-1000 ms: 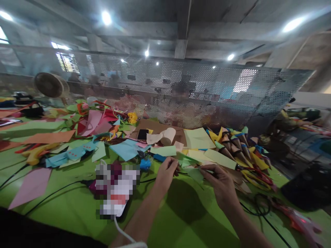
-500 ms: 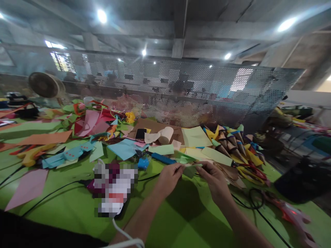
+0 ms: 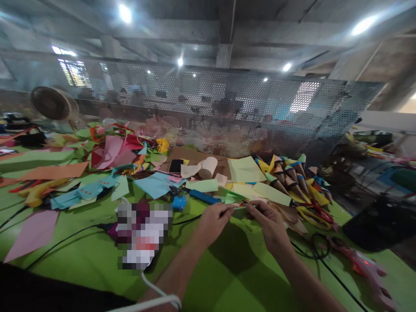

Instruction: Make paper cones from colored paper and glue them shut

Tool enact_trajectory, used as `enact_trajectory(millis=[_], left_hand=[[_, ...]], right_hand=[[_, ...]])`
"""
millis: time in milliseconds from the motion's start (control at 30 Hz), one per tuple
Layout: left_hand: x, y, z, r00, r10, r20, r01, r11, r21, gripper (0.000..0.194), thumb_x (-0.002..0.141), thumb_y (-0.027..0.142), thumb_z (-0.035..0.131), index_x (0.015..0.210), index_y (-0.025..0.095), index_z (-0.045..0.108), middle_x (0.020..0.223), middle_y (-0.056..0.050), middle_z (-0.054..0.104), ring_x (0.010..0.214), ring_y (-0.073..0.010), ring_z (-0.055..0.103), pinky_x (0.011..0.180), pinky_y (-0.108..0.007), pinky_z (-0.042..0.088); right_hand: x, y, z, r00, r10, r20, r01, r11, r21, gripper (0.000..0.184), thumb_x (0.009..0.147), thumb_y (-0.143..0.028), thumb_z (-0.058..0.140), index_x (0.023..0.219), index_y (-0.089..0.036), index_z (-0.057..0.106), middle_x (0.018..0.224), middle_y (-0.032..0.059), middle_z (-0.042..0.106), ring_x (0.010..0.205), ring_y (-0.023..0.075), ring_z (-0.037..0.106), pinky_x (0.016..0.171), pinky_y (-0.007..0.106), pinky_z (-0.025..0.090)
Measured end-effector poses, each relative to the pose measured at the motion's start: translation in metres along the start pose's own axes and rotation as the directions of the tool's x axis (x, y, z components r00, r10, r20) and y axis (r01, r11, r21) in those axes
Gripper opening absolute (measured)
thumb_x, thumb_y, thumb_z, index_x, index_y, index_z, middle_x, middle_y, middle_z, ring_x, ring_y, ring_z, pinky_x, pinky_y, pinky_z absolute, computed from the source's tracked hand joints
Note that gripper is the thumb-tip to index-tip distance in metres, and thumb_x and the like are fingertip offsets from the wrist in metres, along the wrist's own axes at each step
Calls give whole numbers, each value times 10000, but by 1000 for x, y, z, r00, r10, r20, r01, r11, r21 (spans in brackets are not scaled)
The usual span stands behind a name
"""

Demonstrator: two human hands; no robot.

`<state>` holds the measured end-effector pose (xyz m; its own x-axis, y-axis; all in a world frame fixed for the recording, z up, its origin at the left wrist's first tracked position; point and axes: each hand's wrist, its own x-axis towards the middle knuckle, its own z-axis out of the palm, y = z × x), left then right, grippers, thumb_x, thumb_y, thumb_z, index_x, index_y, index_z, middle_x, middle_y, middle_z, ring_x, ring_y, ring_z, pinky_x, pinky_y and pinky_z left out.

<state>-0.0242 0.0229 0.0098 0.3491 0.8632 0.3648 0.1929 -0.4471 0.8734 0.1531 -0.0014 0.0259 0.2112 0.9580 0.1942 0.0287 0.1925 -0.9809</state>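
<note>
Between my two hands is a small piece of light green paper (image 3: 239, 212), held above the green table (image 3: 227, 268). My left hand (image 3: 214, 220) pinches its left end with thumb and fingers. At the other end, my right hand (image 3: 264, 216) grips it the same way. Much of the paper is hidden by my fingers, and whether it is folded I cannot tell. Just beyond my left hand lie a blue stick-shaped tool (image 3: 204, 197) and a small blue object (image 3: 179, 203).
A phone with a blurred screen (image 3: 147, 238) and white cable lies left. Scissors with yellow and red handles (image 3: 313, 216), a pink glue gun (image 3: 370, 271) and a black cable are right. Coloured paper, a paper roll (image 3: 208, 167) and brown paper cones (image 3: 286, 177) lie behind, before a perforated metal screen (image 3: 208, 117).
The light green paper has tilted, so less of its face shows between my hands. Both hands stay in nearly the same place, and the view has shifted slightly.
</note>
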Motion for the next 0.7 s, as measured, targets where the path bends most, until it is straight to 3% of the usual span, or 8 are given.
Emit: enact_trajectory(millis=[200, 400, 533, 700], left_hand=[[0, -4, 2, 1000, -18, -4, 18, 1000, -5, 288, 923, 339, 505, 970, 219, 762, 855, -46, 706, 790, -209, 606, 731, -272, 422], [0, -7, 3, 999, -33, 3, 33, 999, 31, 360, 946, 397, 462, 788, 184, 705, 684, -8, 603, 665, -169, 524, 615, -258, 347], [0, -5, 0, 993, -119, -14, 118, 992, -44, 305, 925, 410, 493, 856, 191, 693, 684, -6, 624, 649, -166, 547, 600, -253, 359], [1, -2, -4, 982, -176, -75, 169, 982, -90, 175, 880, 340, 565, 824, 193, 643, 713, -13, 651, 679, -163, 584, 613, -239, 393]], right_hand=[[1, 3, -1, 1000, 18, 6, -18, 1000, 25, 345, 608, -503, 851, 754, -208, 746, 659, 7, 651, 620, 157, 541, 597, 275, 429], [1, 5, -1, 999, 39, 13, -40, 999, 33, 342, 596, -493, 861, 759, -214, 747, 690, 11, 661, 642, 152, 540, 598, 262, 426], [3, 8, -6, 999, 25, -45, -26, 999, -26, 356, 598, -505, 854, 750, -205, 737, 585, -9, 588, 582, 138, 491, 539, 249, 386], [6, 12, -13, 996, 15, -85, -22, 997, -80, 386, 608, -512, 842, 797, -192, 735, 666, 7, 621, 597, 137, 497, 535, 244, 397]])
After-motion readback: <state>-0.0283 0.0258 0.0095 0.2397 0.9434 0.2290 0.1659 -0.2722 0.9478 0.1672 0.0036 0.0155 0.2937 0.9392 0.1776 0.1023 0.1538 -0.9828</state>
